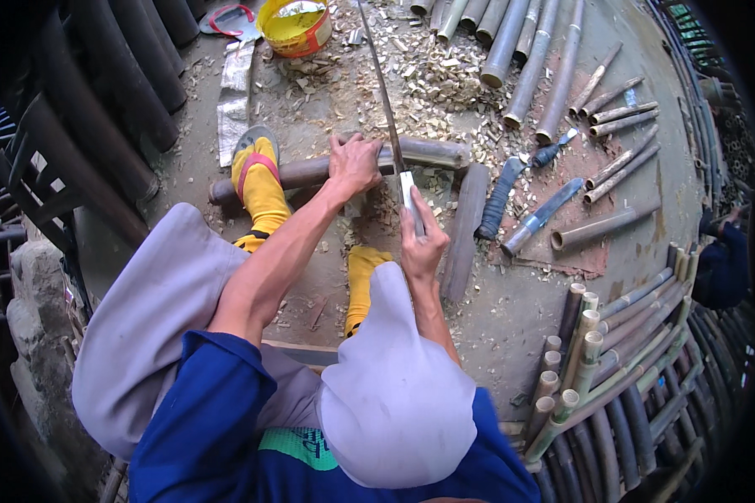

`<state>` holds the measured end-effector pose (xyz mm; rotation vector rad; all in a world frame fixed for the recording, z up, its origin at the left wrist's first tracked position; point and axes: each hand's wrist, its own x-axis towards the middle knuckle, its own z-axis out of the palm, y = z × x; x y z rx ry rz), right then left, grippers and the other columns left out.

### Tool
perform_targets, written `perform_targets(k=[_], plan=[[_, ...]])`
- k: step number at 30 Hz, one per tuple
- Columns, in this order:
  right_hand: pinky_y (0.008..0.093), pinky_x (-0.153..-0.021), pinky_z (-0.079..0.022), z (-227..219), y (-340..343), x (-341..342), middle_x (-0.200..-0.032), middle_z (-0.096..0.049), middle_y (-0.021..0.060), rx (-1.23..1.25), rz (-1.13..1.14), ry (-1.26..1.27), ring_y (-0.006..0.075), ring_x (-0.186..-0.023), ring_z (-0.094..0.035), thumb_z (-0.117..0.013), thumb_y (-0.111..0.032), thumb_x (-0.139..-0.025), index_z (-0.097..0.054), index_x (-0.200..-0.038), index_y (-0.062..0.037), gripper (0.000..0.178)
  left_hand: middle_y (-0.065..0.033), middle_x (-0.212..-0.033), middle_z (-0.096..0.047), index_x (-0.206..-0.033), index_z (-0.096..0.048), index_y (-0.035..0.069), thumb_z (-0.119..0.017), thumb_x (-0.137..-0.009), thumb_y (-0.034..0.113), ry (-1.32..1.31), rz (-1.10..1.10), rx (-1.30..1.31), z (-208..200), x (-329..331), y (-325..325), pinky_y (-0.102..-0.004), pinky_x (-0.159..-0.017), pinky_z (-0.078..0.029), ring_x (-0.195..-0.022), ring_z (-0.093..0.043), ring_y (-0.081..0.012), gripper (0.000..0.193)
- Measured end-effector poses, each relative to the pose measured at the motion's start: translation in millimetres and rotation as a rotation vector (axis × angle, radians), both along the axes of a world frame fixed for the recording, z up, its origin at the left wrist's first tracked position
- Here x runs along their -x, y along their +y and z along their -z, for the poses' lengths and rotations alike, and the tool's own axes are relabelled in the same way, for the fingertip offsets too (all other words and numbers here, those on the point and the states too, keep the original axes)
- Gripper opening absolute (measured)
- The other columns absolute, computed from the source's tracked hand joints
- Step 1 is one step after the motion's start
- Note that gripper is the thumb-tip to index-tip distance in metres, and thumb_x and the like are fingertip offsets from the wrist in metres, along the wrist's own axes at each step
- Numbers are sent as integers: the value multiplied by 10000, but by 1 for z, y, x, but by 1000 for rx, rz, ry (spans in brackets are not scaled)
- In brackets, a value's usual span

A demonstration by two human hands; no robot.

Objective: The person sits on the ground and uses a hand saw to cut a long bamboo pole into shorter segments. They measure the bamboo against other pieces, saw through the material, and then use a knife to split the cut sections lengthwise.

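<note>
A dark brown bamboo pole [310,172] lies crosswise on the ground in front of me. My left hand [354,165] is closed over its middle and presses down on it. Under my sandalled left foot [260,172], in a yellow sock, the pole's left part is pinned. My right hand [424,239] grips the pale handle of a saw [386,101]. Its long narrow blade is seen nearly edge-on and crosses the pole just right of my left hand. Whether the teeth have entered the bamboo, I cannot tell. Beside the right hand lies a dark flat wooden piece [463,235].
A wrapped-handle blade tool [502,197] and several cut bamboo lengths [608,222] lie to the right. Wood chips [445,80] cover the far ground near a yellow-red bucket [295,29]. Upright bamboo [591,348] stands at right; dark curved pieces [84,168] lean at left.
</note>
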<state>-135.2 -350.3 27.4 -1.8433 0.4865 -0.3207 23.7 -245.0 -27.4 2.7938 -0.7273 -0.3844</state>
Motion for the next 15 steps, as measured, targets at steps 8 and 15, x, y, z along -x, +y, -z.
perform_targets(k=[8, 15], plan=[[349, -874, -525, -58, -30, 131, -1148, -636, 193, 57, 419, -120, 262, -1020, -635, -553, 20, -898, -535, -1246, 79, 354, -77, -1247, -546, -1288, -458, 166, -788, -596, 355, 17, -44, 22, -17, 1, -11, -578, -970, -295, -1195, -482, -239, 789], [270, -676, -492, -63, -58, 269, -1136, -621, 149, 522, 703, 243, 170, -840, -599, -506, 12, -914, -494, -1308, 38, 395, -140, -1247, -510, -1356, -396, 95, -741, -723, 305, -11, 206, 22, -17, 5, -79, -589, -966, -356, -1222, -464, -288, 750]])
